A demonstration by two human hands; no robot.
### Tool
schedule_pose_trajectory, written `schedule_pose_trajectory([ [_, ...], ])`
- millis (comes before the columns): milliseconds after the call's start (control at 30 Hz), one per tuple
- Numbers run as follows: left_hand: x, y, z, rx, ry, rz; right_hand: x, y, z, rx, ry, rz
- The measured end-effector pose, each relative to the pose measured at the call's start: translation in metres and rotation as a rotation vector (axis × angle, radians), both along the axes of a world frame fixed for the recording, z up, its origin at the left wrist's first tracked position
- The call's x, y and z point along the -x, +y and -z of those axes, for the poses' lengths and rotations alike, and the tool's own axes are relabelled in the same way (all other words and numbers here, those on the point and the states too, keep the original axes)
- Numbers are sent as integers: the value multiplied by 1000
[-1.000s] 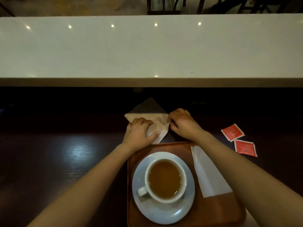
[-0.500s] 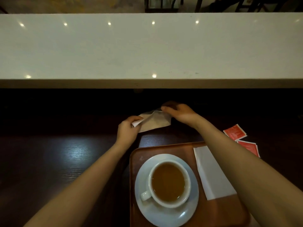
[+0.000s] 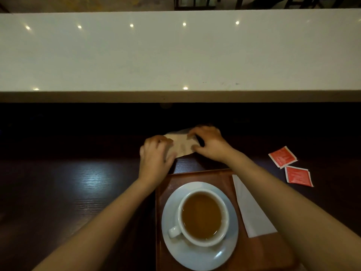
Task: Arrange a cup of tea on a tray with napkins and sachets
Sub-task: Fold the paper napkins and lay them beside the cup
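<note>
A white cup of tea (image 3: 203, 214) stands on a white saucer (image 3: 197, 257) on a brown tray (image 3: 259, 255). A folded white napkin (image 3: 252, 210) lies on the tray's right side, partly under my right forearm. Beyond the tray, a second pale napkin (image 3: 182, 145) lies on the dark table. My left hand (image 3: 156, 157) presses its left end and my right hand (image 3: 209, 143) pinches its right end. Two red sachets (image 3: 283, 157) (image 3: 298, 176) lie on the table to the right of the tray.
The dark wooden table (image 3: 78, 192) stretches to the left of the tray. A raised white counter (image 3: 175, 51) runs across the whole far side, with a dark gap under its edge just behind the napkin.
The napkin was lifted off the table between both hands half a second ago. Now it is back down, folded smaller, with both hands pressing on it.
</note>
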State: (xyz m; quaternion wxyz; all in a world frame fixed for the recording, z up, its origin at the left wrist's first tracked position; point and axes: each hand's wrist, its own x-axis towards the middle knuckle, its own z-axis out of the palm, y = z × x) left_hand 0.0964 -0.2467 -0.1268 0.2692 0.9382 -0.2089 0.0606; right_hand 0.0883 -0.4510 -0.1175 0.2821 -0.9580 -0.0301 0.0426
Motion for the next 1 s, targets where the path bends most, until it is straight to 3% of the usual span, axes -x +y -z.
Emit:
schedule_pose_trajectory([
  [67, 3, -2, 6, -136, 44, 127, 7, -1, 5, 140, 23, -151],
  [200, -1, -4, 13, -237, 48, 135, 4, 2, 14, 148, -52, -64],
  [367, -9, -9, 1, -311, -12, 195, 4, 4, 1, -171, -17, 47],
  [433, -10, -13, -8, -184, 26, 167, 6, 1, -11, -326, 1, 93],
  [533, -8, -20, -33, 111, 208, 30, 11, -13, -33, -602, 31, 188],
  [600, -3, -27, -54, 197, 322, 0, 20, -29, -47, -773, 76, 213],
  [700, 21, -42, -87, 336, 516, 20, 41, -54, -59, -793, 39, 218],
  [867, 92, -66, -121, 578, 649, 63, 88, -91, -64, -1007, 0, 288],
  [1000, 168, -95, -107, 581, 659, 32, 124, -109, -63, -912, 29, 357],
])
